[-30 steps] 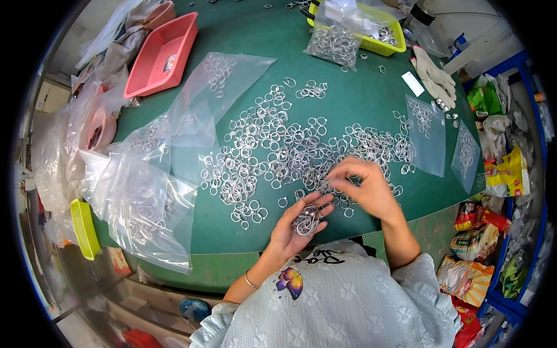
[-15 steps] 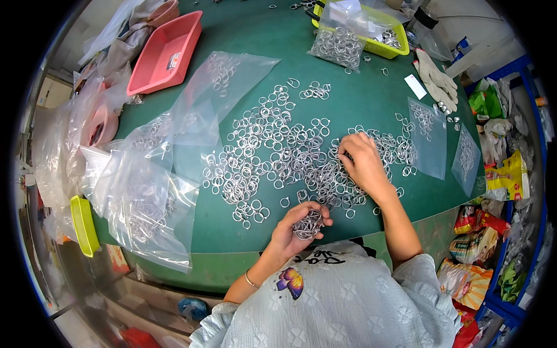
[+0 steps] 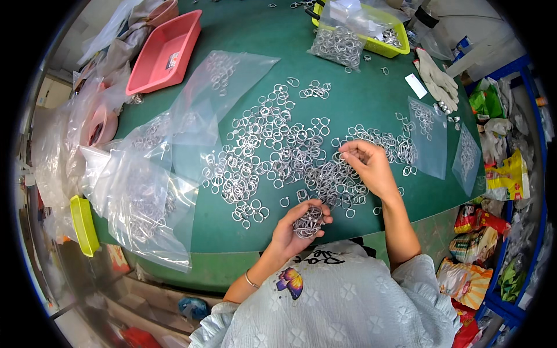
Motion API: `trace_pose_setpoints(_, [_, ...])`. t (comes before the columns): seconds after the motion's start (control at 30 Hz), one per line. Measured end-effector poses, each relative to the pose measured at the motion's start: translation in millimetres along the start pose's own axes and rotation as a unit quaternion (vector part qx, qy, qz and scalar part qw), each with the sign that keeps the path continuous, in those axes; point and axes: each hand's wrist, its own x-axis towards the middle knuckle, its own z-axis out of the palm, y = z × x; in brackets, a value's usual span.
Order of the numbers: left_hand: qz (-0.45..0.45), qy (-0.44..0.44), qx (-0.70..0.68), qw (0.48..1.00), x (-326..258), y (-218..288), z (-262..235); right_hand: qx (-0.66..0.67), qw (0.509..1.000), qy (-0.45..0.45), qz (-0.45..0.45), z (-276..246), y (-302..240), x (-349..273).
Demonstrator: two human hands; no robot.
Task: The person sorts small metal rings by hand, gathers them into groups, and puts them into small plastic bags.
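Where left hand (image 3: 284,233) cupped, metal rings (image 3: 308,223).

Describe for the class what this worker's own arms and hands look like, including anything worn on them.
The left hand and right hand are gloveless. A thin, light-coloured bracelet circles the left forearm; the right forearm shows none. The left sleeve and right sleeve are short, loose and pale grey-blue, in textured fabric.
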Motion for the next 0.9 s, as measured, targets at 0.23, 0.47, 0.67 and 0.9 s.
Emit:
trace_pose_setpoints(0.23, [0.040, 0.121, -0.003, 0.992, 5, 0, 32, 0.173, 0.949, -0.257, 0.054, 3, -35, -23])
trace_pose_setpoints(0.47, [0.014, -0.032, -0.032, 0.999, 2, -2, -12, 0.038, 0.996, -0.085, 0.002, -5, -13, -16])
trace_pose_setpoints(0.67, [0.045, 0.077, -0.002, 0.996, 5, -2, 23, 0.138, 0.968, -0.205, 0.043, -5, -30, -30])
trace_pose_setpoints(0.9, [0.026, 0.011, -0.019, 0.999, 5, -1, -3, 0.015, 0.972, -0.228, -0.062, -10, -43, -22])
